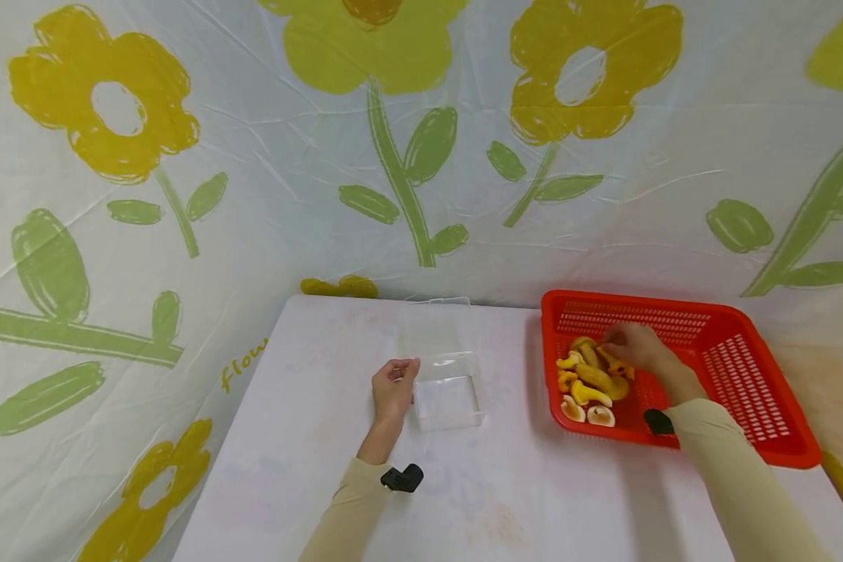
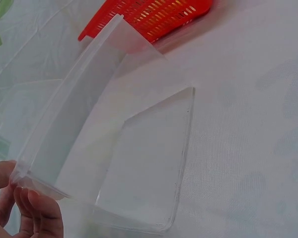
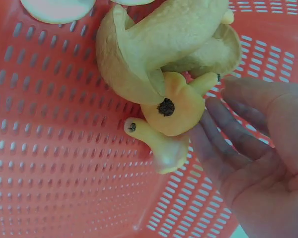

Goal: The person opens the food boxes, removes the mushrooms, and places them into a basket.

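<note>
My left hand (image 1: 392, 390) pinches the left rim of a clear plastic box (image 1: 449, 421) on the table, thumb and fingertips at its corner in the left wrist view. Inside the red basket (image 1: 681, 300), my right hand (image 1: 635, 348) reaches down to a pile of mushrooms. From the right wrist view, its extended fingers (image 3: 216, 144) lie right at a rounded yellow mushroom (image 3: 186, 116) with a dark spot. A small yellow mushroom (image 3: 161, 148) lies beside that one, and large tan mushrooms (image 3: 134, 64) rest against it.
The box's clear lid (image 1: 432, 332) is folded back toward the wall. Pale halved mushrooms (image 1: 600, 416) sit at the basket's near left corner. A flower-printed cloth (image 1: 267, 179) hangs behind the white table (image 1: 309, 375).
</note>
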A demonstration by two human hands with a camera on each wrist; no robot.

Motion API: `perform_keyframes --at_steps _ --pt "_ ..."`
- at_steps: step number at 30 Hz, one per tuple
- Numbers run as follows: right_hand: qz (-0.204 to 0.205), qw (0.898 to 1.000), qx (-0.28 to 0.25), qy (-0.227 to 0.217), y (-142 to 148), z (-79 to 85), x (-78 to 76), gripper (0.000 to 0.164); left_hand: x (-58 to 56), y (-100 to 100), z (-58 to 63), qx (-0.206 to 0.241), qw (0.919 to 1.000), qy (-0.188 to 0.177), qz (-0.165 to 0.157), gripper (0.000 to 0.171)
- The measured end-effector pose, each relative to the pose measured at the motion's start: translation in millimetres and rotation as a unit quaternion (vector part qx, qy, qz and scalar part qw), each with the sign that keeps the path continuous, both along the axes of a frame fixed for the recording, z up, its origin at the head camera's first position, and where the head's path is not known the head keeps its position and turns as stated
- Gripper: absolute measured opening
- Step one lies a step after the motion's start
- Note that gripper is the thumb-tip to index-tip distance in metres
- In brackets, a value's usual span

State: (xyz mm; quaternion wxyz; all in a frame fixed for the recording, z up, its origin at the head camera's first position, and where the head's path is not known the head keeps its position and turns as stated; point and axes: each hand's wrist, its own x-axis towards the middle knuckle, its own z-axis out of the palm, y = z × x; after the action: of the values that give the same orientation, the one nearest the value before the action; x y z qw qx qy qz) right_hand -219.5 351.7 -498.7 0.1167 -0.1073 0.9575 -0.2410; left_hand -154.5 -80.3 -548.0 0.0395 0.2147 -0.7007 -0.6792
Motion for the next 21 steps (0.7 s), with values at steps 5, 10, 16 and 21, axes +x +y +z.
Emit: perform_keyframes --at_steps 5,10,16,21 --pt "-0.019 0.999 -0.026 -0.010 -7 8.1 2.1 0.013 -1.8 -4 1.0 -0.001 1.0000 -0.006 -0.004 0.023" --pt "-0.033 0.997 -0.063 -0.027 -13 18.1 6.5 0.018 -2.7 -9 1.4 0.006 0.9999 -0.013 -0.009 0.025" --pt "-0.070 0.988 -0.127 -0.060 -19 27.1 15.5 0.027 -2.5 -15 5.3 0.025 0.9995 -0.003 -0.019 0.027" --pt "-0.104 0.981 -0.157 -0.053 -25 36.5 25.8 0.034 -1.6 -24 11.0 0.020 0.9987 0.000 -0.048 0.030"
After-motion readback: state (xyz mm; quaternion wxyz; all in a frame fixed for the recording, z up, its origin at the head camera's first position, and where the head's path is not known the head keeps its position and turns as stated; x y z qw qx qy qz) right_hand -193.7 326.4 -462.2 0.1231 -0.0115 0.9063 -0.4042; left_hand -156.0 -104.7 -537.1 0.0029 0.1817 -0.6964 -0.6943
